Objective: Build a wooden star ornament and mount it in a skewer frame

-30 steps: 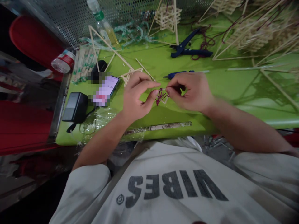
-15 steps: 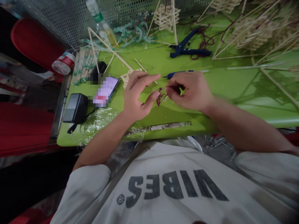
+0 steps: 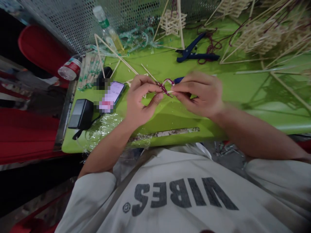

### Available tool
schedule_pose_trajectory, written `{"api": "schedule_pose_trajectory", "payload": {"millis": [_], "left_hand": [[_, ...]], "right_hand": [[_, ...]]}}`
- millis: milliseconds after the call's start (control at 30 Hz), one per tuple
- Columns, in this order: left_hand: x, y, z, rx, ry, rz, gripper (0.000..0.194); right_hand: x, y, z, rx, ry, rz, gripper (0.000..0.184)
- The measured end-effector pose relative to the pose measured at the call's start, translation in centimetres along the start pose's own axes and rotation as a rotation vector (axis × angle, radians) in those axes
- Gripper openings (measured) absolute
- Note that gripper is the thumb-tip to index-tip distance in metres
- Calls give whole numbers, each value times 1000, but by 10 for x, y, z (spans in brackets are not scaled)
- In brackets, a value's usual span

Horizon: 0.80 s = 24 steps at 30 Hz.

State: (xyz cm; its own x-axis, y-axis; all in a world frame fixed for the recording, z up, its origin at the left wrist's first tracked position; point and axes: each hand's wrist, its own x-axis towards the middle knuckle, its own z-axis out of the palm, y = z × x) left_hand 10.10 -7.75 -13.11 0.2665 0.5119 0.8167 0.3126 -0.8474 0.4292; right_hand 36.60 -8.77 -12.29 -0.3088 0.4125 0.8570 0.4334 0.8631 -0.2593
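Both hands meet above a green table [image 3: 218, 94]. My left hand [image 3: 139, 100] pinches one end of a dark red string [image 3: 165, 85] between thumb and forefinger. My right hand [image 3: 199, 94] pinches the other side, where the string loops around a small pale stick piece. The string forms a little arch between the two pinches. A blue-handled tool [image 3: 179, 79] lies just behind my right hand, partly hidden by it.
A phone [image 3: 110, 95], a black adapter [image 3: 81, 113] and crumpled clear plastic [image 3: 102, 129] lie at the left. Blue pliers [image 3: 194, 53], two bottles [image 3: 109, 29] and stick-built frames [image 3: 262, 35] fill the back. A metal mesh wall stands behind.
Both hands rose and moved slightly away from me. The string, which hung down as a bunch between the fingers, is now pulled up into a small loop.
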Motion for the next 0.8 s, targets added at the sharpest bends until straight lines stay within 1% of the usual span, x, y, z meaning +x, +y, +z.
{"api": "schedule_pose_trajectory", "payload": {"millis": [100,167,267,433,500,600,700,800], "left_hand": [[-2,0,-3,25,-55,10,29],[-4,-2,-3,13,-87,-8,32],[-6,-7,-3,7,-113,-28,40],[-6,-10,-3,-41,-121,5,47],[-7,-10,-1,-73,-130,-27,55],[-10,-9,4,-137,-162,-84,67],[-13,-8,7,-210,-185,-106,76],[-14,-5,7,-265,-227,-171,74]], "right_hand": [[-2,2,0,-34,-44,17,16],[-2,2,0,-29,-57,7,16],[0,1,1,-1,-24,-23,13],[2,0,3,38,21,-19,9],[1,0,2,51,16,8,9],[1,1,0,34,-30,73,16],[1,2,0,59,-3,16,10],[2,2,1,80,15,-33,9]]}}
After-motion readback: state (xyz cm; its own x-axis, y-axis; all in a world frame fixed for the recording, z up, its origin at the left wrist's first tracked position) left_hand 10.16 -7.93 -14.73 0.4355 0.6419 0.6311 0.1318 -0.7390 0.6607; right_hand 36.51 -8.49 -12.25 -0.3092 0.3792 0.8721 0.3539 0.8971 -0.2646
